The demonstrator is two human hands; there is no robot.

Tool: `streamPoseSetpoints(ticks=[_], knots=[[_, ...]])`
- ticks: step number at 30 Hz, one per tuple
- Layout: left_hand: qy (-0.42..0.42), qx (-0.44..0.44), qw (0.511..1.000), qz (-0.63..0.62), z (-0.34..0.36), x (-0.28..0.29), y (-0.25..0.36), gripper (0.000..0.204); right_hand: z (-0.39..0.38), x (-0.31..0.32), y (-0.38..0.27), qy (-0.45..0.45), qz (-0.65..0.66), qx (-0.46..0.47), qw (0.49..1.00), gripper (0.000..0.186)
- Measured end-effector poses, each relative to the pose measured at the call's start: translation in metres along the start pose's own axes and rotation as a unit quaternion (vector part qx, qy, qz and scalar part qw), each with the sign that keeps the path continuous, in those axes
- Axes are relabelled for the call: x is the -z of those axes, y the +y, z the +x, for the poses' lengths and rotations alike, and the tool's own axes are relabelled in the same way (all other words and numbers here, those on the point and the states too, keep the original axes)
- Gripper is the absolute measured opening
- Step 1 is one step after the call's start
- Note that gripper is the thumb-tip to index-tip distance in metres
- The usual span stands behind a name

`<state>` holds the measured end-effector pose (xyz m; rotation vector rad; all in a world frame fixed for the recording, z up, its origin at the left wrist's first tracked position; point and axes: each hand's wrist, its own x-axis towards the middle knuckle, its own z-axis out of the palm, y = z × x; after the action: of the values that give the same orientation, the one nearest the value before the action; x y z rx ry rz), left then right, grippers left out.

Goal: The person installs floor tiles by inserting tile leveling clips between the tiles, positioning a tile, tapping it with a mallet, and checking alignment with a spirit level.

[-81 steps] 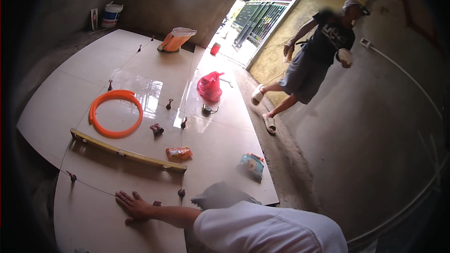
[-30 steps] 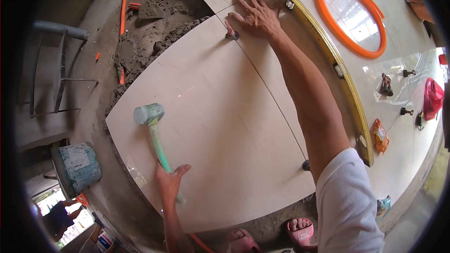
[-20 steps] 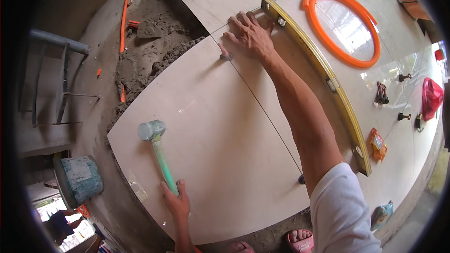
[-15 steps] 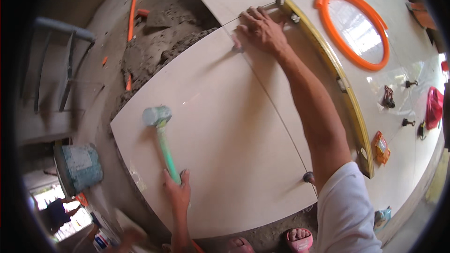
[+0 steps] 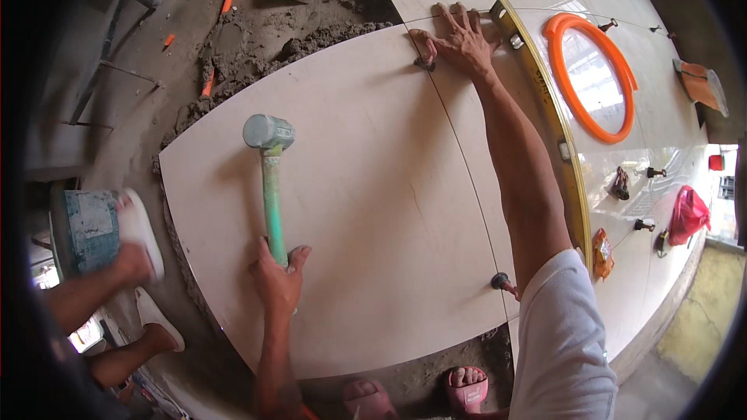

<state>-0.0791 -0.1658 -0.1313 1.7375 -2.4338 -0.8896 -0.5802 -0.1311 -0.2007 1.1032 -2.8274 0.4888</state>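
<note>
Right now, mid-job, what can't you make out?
Head view, mallet handle: gripped part, covered by the left hand.
Head view, level: bubble positions, too small.
Head view, bucket: one side, hidden by a slipper.
Head view, other person: upper body, cut off by the dark left rim.
Head view, bag: contents, hidden by its pink plastic.
</note>
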Motion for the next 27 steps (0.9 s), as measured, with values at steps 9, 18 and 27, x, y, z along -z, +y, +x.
streamPoseSetpoints(ticks=[9,18,27], knots=[[0.054,-0.057,0.996,0.052,0.002,-0.007,-0.005,0.067,0.001,0.017,-0.009,-0.084,-0.010,-0.048,0.995,0.106],[0.049,-0.016,0.999,-0.009,0.003,-0.001,0.022,0.062,-0.014,0.017,-0.013,-0.009,-0.014,0.017,1.000,0.087],[0.067,-0.073,0.994,0.040,0.015,-0.007,0.026,0.073,-0.017,0.024,-0.017,-0.026,-0.026,0.015,0.999,0.078]])
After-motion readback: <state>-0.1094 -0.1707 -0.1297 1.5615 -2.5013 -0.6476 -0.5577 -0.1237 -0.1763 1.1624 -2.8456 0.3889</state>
